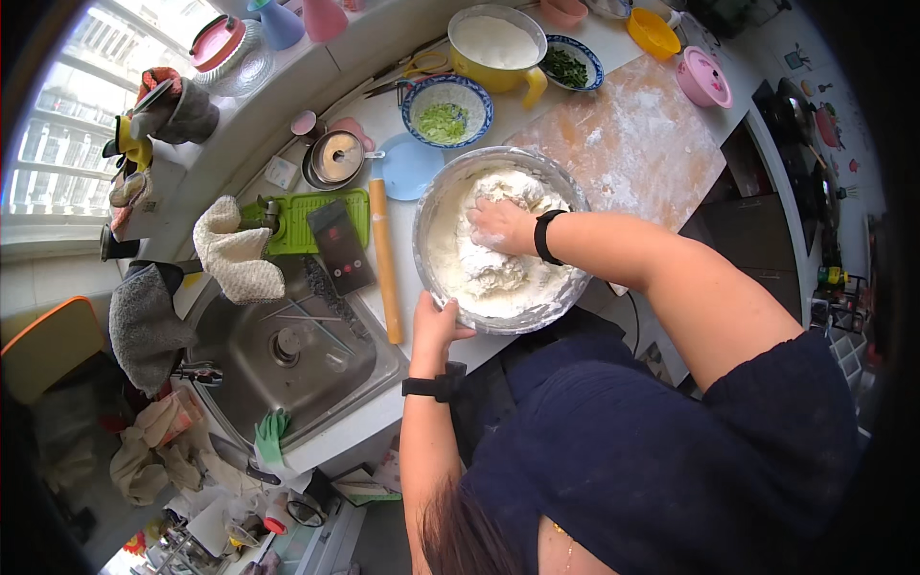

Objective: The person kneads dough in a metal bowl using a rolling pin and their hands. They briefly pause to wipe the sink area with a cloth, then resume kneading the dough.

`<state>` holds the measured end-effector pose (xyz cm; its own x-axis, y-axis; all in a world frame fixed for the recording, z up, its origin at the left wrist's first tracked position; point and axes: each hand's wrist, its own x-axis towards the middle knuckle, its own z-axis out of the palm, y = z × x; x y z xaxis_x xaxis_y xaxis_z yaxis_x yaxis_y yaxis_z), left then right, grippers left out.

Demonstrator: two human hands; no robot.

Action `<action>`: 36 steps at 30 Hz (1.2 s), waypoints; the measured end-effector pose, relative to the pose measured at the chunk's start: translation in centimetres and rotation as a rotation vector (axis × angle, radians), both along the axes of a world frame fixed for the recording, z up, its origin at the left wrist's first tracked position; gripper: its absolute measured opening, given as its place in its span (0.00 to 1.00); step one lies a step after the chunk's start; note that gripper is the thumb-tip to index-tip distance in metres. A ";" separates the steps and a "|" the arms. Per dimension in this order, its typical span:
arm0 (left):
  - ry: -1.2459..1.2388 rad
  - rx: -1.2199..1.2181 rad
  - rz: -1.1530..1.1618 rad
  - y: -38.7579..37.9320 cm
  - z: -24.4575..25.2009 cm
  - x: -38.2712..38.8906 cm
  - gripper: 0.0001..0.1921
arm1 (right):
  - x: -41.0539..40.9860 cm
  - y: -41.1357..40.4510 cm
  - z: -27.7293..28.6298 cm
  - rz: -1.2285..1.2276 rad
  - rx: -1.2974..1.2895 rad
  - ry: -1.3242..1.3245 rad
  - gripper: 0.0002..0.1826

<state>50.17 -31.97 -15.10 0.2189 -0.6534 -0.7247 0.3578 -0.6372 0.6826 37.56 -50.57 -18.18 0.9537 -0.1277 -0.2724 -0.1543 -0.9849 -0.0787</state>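
Note:
A large metal bowl (424,266), its wall dusted with flour, stands at the counter edge before me. Inside is a rough, floury mass of dough (496,269) with loose flour around it. My left hand (435,323) grips the near-left rim, thumb on top. Sunk into the dough, my right hand (503,226) has curled, floury fingers, their tips partly hidden. A wooden rolling pin (386,259) lies left of the bowl. To its right is a flour-dusted wooden board (632,144).
Behind the bowl are a blue plate (410,169), a bowl of chopped greens (445,90), a yellow pitcher of flour (496,43) and a bowl of dark leaves (575,57). A phone (341,248) leans near the steel sink (323,388). A lidded pink bowl (704,79) stands right.

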 end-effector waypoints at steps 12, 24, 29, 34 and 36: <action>0.049 -0.051 0.117 0.5 0.6 -1.8 0.17 | -3.4 0.1 4.2 -1.053 0.459 -0.424 0.23; 0.029 0.121 -0.203 1.5 0.8 0.3 0.16 | -5.7 -0.6 1.8 -0.636 0.360 -0.182 0.29; -0.458 -0.138 -0.120 -4.5 -2.2 4.3 0.19 | -9.7 2.4 2.6 -1.302 0.482 -0.248 0.29; -0.267 -0.067 -0.173 -3.4 -1.4 3.7 0.15 | -6.3 0.6 0.2 -1.530 0.652 -0.544 0.27; -0.186 -0.042 -0.172 -1.9 -0.4 2.5 0.14 | -4.7 0.1 0.7 -1.559 0.756 -0.638 0.27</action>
<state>52.65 -33.86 -15.50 0.2289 -0.7211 -0.6539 0.1118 -0.6478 0.7536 32.87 -50.45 -17.43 0.0731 -0.9251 -0.3725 -0.5530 0.2732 -0.7871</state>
